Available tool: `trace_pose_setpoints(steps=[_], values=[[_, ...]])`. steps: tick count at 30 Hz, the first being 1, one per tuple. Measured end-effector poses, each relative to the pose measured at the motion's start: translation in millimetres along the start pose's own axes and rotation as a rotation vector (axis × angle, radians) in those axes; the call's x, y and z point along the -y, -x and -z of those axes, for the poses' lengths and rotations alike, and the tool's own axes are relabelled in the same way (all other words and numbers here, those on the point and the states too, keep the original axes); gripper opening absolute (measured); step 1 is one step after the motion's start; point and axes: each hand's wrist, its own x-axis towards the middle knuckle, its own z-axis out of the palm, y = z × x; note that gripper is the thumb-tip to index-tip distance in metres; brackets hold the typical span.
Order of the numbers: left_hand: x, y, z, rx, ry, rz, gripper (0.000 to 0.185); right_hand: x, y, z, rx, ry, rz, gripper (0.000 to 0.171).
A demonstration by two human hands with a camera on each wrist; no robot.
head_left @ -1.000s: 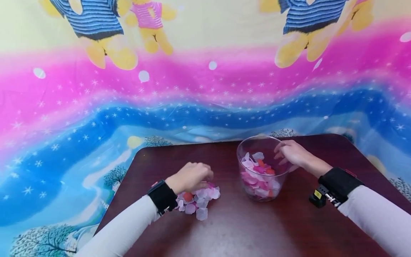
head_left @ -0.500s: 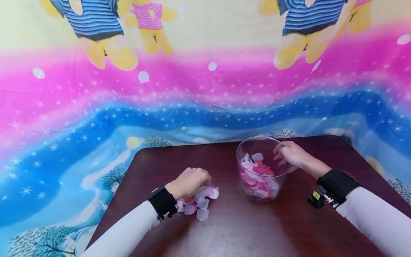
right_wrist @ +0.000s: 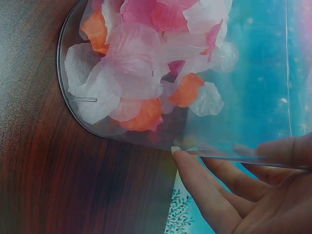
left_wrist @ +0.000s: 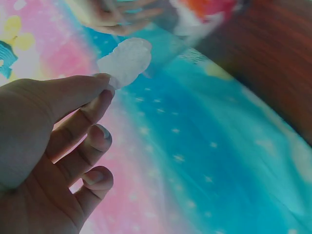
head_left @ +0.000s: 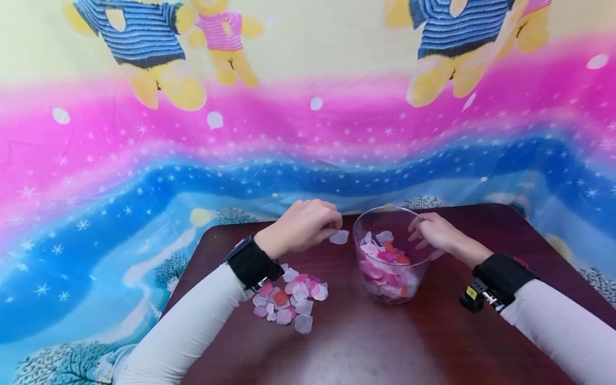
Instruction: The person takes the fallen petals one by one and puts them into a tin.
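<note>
My left hand point(head_left: 308, 227) is raised just left of a clear plastic cup point(head_left: 391, 256) and pinches one pale petal point(head_left: 339, 237) between thumb and forefinger. The left wrist view shows the same white petal point(left_wrist: 126, 61) at my fingertips. Pink, white and orange petals point(head_left: 387, 264) half fill the cup. My right hand point(head_left: 435, 232) holds the cup at its rim, fingers curled round the right side point(right_wrist: 229, 170). A loose pile of petals point(head_left: 289, 297) lies on the dark wooden table point(head_left: 366, 342) below my left wrist.
A bright cloth with bears, pink and blue bands and stars point(head_left: 289, 133) hangs behind and drapes round the table's far edge. Black wrist bands point(head_left: 250, 262) sit on both white sleeves.
My left hand lifted from the petal pile and moved up and right toward the cup, carrying one pale petal. The right hand stayed on the cup.
</note>
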Motion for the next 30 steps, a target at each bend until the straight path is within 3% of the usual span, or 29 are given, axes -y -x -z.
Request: trace_pose_setpoints(steps=[4, 9, 15, 19, 22, 30], values=[[-12.4, -22.1, -0.6, 0.016, 0.015, -0.006, 0.005, -0.4, -0.1, -1.9, 0.005, -0.002, -0.015, 0.047], [-24.9, -41.2, -13.1, 0.046, 0.012, -0.02, 0.008, -0.7, 0.5, -1.6, 0.008, -0.012, -0.016, 0.046], [-25.6, -41.6, -20.9, 0.05, 0.017, -0.034, 0.016, -0.2, 1.1, 0.3, 0.003, -0.016, -0.009, 0.045], [-13.2, -23.0, -22.2, 0.042, 0.006, -0.005, 0.019, -0.2, 1.0, -0.5, 0.002, -0.007, 0.0, 0.046], [-0.5, -1.7, -27.5, 0.08, 0.011, 0.024, 0.018, -1.2, 0.9, -0.4, 0.004, -0.009, 0.001, 0.047], [25.7, 69.5, -71.3, 0.373, 0.156, 0.167, 0.025, -0.3, 0.3, -0.4, 0.008, 0.0, 0.001, 0.047]])
